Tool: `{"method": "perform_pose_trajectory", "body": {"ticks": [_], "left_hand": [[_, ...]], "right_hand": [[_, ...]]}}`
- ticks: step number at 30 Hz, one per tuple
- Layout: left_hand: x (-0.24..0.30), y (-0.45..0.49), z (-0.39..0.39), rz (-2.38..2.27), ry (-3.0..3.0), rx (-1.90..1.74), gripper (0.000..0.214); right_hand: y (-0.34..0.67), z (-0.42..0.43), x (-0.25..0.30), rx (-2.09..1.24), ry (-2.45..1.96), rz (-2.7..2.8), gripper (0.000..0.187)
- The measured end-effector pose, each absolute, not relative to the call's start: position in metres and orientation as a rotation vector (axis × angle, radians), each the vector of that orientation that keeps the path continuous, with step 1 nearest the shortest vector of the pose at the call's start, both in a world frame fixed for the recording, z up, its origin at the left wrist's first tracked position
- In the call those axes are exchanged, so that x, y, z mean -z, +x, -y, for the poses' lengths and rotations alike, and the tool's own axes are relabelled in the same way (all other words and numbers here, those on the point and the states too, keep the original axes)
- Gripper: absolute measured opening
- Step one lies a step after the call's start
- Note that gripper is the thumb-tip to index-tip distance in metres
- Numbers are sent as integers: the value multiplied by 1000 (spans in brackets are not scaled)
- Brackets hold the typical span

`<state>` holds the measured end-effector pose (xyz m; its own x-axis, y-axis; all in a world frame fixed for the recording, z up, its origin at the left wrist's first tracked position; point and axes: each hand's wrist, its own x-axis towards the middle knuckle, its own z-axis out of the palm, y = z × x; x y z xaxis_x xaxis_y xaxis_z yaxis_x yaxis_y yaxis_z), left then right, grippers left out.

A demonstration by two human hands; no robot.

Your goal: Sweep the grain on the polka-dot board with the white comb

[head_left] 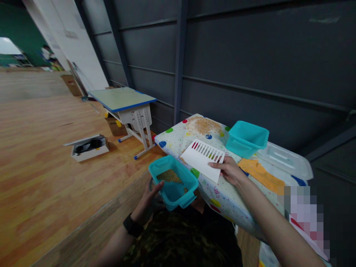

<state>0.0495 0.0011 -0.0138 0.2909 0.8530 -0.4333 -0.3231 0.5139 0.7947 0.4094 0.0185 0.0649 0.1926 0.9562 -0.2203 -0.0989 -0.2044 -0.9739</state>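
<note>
My left hand (152, 197) is closed on the near left side of a turquoise plastic tub (175, 202), tilted beside the table's front edge. Soybean-like yellow beans (169, 175) lie in that tub, with a few more in its near corner. In my right hand (227, 168) is a white slotted card (200, 160), pinched at its right end and held low over the table's edge. Some beans (182, 160) show by the card's left edge. Farther back, a spread pile of beans (207, 125) lies on the patterned tablecloth (178, 139).
A second turquoise tub (241, 145) stands at the table's back right. Beside it are a clear lid (289, 160) and an orange cloth (261, 173). A school desk (125, 99) and an open white box (90, 150) stand on the left. Dark wall panels (250, 55) rise behind the table.
</note>
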Motion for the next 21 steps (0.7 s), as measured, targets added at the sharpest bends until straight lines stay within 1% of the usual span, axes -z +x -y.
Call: {"method": "perform_pose_trajectory", "body": {"ticks": [3, 8, 11, 14, 17, 21], "left_hand": [[16, 50, 0, -967, 639, -873, 124], [16, 50, 1, -987, 581, -864, 126], [14, 50, 2, -981, 573, -847, 122], [12, 50, 2, -985, 588, -851, 120], [12, 51, 2, -967, 590, -845, 123], [14, 51, 2, -957, 599, -840, 120]], "right_hand": [[406, -17, -69, -1240, -1387, 892, 52], [408, -16, -74, -1193, -1367, 892, 51], [411, -17, -74, -1183, -1389, 901, 49], [409, -16, -75, -1215, -1378, 911, 50], [406, -14, -78, -1232, -1370, 934, 51], [410, -14, -79, -1180, -1378, 932, 54]]}}
